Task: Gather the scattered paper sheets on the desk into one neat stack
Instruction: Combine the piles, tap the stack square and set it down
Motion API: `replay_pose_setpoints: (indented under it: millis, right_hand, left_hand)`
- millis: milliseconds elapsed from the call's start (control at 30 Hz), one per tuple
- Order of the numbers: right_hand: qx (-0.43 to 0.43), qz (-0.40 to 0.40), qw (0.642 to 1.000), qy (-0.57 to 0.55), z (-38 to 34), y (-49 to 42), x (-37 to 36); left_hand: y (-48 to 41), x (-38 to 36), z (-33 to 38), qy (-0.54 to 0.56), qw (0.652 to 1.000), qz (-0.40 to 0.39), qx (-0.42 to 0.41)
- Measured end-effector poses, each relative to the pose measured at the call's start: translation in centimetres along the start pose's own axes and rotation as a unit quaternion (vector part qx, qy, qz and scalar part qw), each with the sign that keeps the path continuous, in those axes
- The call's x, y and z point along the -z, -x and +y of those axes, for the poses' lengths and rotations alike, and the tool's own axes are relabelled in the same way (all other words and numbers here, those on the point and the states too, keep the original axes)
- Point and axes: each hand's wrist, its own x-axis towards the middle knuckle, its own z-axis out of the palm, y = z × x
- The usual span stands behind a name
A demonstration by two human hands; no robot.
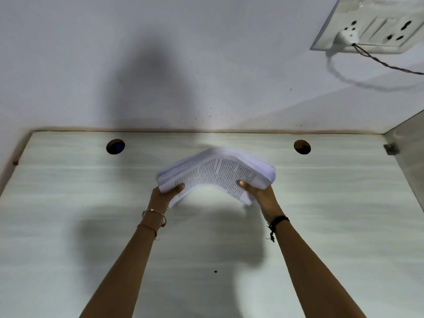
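A thick stack of printed paper sheets (215, 173) is held up above the pale wood-grain desk (91, 203), bowed upward in the middle like an arch. My left hand (166, 195) grips its left edge, thumb on the printed top sheet. My right hand (257, 192) grips the right edge the same way. The sheet edges are uneven, with a few corners sticking out at the lower left and lower right. No loose sheets lie on the visible desk.
Two round cable holes (115, 146) (302, 147) sit near the desk's back edge. A white wall rises behind. A switch and socket plate (367, 26) with a plugged-in cord (390, 65) is at the upper right. A side panel (408, 157) bounds the desk's right.
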Motion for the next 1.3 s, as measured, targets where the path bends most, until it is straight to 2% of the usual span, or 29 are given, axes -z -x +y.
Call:
replay_pose_setpoints:
  millis: [67,200,300,333,400,467,533,633,700,733,833,900,933,1000,1033,1100,1200,1233,1300]
  right_hand:
    - [-0.021,-0.009,1.0,0.012,1.4,0.0,0.2]
    - [-0.018,0.057,0.996,0.066,1.1,-0.6,0.2]
    - [0.047,0.043,0.985,0.162,-1.3,-1.1,0.8]
    - [0.068,0.029,0.978,0.195,-2.5,-1.3,1.1]
    - [0.102,0.011,0.961,0.258,-5.1,-1.7,1.7]
    - [0.143,-0.006,0.939,0.313,-8.3,-2.0,2.0]
    - [0.175,-0.035,0.911,0.372,-11.6,-2.2,1.7]
    - [0.226,-0.096,0.839,0.485,-15.8,-1.9,0.2]
    - [0.263,-0.112,0.79,0.543,-17.5,-1.5,-1.0]
    - [0.271,-0.111,0.782,0.55,-18.0,-1.3,-1.3]
    - [0.27,-0.086,0.825,0.489,-18.8,-0.8,-0.9]
    - [0.255,-0.037,0.865,0.431,-18.3,-0.8,0.4]
    - [0.234,-0.014,0.897,0.375,-17.6,-0.8,1.4]
    - [0.178,-0.009,0.968,0.178,-15.4,-0.2,2.6]
    - [0.153,-0.026,0.984,0.083,-14.0,0.0,2.9]
    - [0.122,-0.078,0.989,0.002,-11.5,1.2,2.2]
    - [0.087,-0.127,0.987,0.043,-9.9,2.3,0.0]
    - [0.087,-0.113,0.989,0.046,-9.7,2.3,-0.6]
    - [0.107,-0.028,0.993,0.035,-9.5,2.0,-1.9]
  left_hand:
    - [0.2,-0.2,-0.4,0.001,1.0,-0.006,-0.006]
    - [-0.2,0.5,0.5,0.017,0.999,0.014,-0.026]
    - [-0.6,2.2,3.1,0.011,0.997,0.02,-0.08]
    - [-0.6,3.4,4.3,0.028,0.995,-0.011,-0.095]
    - [-0.4,5.6,6.9,0.023,0.985,-0.133,-0.109]
    - [-0.1,6.8,9.5,-0.051,0.965,-0.235,-0.101]
    - [0.2,5.9,11.8,-0.155,0.946,-0.261,-0.11]
    - [0.9,2.7,14.4,-0.293,0.913,-0.231,-0.163]
    - [1.7,0.9,14.9,-0.301,0.918,-0.18,-0.183]
    - [2.0,0.5,14.9,-0.281,0.929,-0.153,-0.189]
    - [2.2,0.5,14.4,-0.209,0.955,-0.088,-0.192]
    - [1.9,1.0,14.1,-0.171,0.964,-0.087,-0.183]
    - [1.7,1.2,13.9,-0.15,0.968,-0.087,-0.18]
    - [1.5,1.7,13.6,-0.105,0.973,-0.096,-0.184]
    - [1.5,1.8,13.3,-0.077,0.975,-0.104,-0.181]
    - [1.7,1.7,12.6,-0.004,0.981,-0.119,-0.155]
    - [1.5,1.1,11.4,0.077,0.98,-0.122,-0.136]
    - [1.5,0.7,11.1,0.084,0.98,-0.117,-0.139]
    - [1.6,-0.1,10.9,0.097,0.981,-0.089,-0.145]
